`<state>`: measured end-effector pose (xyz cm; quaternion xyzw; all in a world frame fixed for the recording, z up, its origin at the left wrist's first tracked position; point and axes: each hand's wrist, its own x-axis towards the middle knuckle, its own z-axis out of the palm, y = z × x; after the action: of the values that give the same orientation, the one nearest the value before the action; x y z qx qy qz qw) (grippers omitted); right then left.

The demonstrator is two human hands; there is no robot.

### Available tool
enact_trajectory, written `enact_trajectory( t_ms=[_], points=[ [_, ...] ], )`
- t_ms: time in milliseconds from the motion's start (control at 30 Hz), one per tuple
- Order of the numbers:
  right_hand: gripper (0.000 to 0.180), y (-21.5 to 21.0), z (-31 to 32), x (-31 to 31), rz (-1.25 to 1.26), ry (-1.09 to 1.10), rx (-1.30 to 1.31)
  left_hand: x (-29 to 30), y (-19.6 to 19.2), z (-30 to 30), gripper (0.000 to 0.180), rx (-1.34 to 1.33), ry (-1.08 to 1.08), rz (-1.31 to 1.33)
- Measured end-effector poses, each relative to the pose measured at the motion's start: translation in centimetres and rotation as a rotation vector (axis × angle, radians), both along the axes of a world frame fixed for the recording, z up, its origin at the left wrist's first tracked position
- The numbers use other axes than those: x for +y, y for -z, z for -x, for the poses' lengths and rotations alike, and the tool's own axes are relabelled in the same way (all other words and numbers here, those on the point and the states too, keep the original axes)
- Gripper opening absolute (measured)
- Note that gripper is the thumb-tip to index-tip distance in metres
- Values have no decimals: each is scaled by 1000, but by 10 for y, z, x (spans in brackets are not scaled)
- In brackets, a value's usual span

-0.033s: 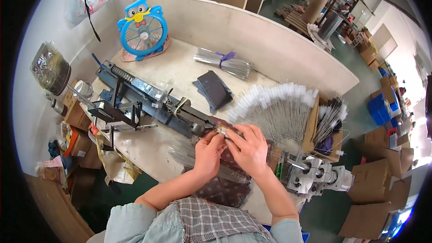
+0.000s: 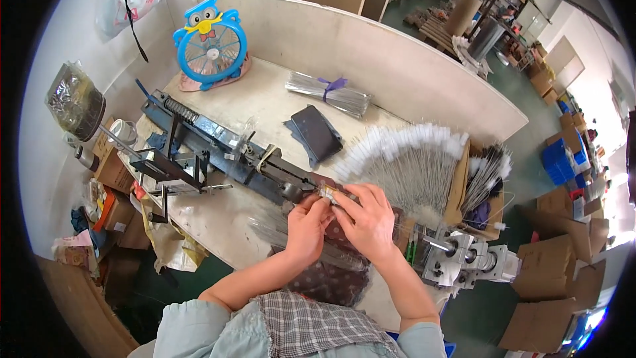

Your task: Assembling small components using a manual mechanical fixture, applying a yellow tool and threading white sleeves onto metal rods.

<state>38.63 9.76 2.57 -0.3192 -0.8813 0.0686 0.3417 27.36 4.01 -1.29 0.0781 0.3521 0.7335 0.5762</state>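
My left hand (image 2: 307,229) and my right hand (image 2: 366,220) meet at the near right end of a long dark metal bench fixture (image 2: 228,149). Fingertips of both are closed together around a small pale and yellowish piece (image 2: 327,192), too small and covered to name. From beside my right hand a thin wire seems to run right toward a small white tip (image 2: 501,225). Under my hands lie a brown dotted cloth (image 2: 328,282) and loose thin metal wires (image 2: 268,229). Past my right hand, a fan of thin wires with white tufted ends (image 2: 411,169) covers the table.
A tied wire bundle (image 2: 328,91) and a dark flat pad (image 2: 316,134) lie behind the fixture. The blue cartoon fan (image 2: 212,53) stands far left. A silver metal machine (image 2: 464,258) sits at the right edge, near a carton (image 2: 458,185). A low partition (image 2: 391,59) borders the table.
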Motion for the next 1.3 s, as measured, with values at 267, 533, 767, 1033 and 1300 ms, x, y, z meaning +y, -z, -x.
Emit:
enact_trajectory(
  t_ms=[267,533,767,1033,1300],
  points=[
    [32,-5,1,2,-13,-11,-10,-1,-3,-2,9,-117,-3,40],
    [31,-3,4,-5,-26,116,51,-1,-6,1,10,-103,10,32],
    [27,-1,-6,-4,-79,82,-16,-1,-5,-2,10,-45,30,61],
    [26,-1,-4,-1,-73,67,3,0,-3,-2,11,-84,12,44],
    [29,-8,4,-1,-86,89,17,2,-6,2,12,-64,38,33]
  ],
)
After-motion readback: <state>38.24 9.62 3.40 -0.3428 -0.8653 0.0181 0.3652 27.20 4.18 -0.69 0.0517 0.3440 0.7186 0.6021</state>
